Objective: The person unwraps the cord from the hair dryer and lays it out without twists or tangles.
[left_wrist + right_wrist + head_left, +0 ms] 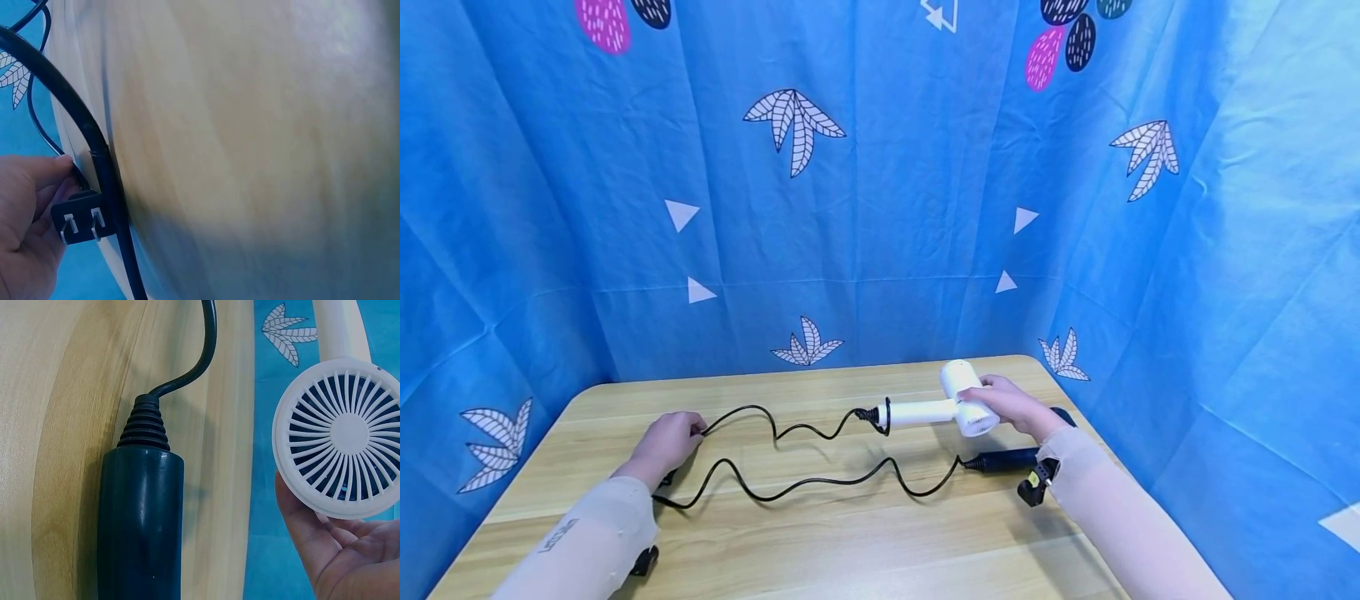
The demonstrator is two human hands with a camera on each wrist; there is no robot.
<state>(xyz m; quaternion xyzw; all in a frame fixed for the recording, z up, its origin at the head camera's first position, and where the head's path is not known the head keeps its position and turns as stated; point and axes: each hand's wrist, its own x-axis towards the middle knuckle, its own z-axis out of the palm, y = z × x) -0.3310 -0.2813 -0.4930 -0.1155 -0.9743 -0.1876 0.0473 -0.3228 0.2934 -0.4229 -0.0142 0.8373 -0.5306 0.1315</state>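
A white hair dryer (pixel 917 412) is held over the right side of the table by my right hand (pixel 1011 406), which grips its barrel. In the right wrist view, the slatted round grille (pixel 349 433) faces the camera, with fingers under its rim. The dryer's black cord (pixel 805 427) runs left to my left hand (pixel 668 442). In the left wrist view, thumb and finger of that hand pinch the cord just behind a black two-prong plug (pixel 82 217). Below the dryer lies a dark-handled appliance (pixel 1000 461), its far part hidden by my right forearm.
The dark appliance's cord (pixel 805 481) stretches in waves across the wooden table (pixel 850 550) towards my left wrist. Close to the left wrist camera, a thick black cord (pixel 75 112) crosses the view. Blue patterned curtains (pixel 887 208) hang behind and along both sides of the table.
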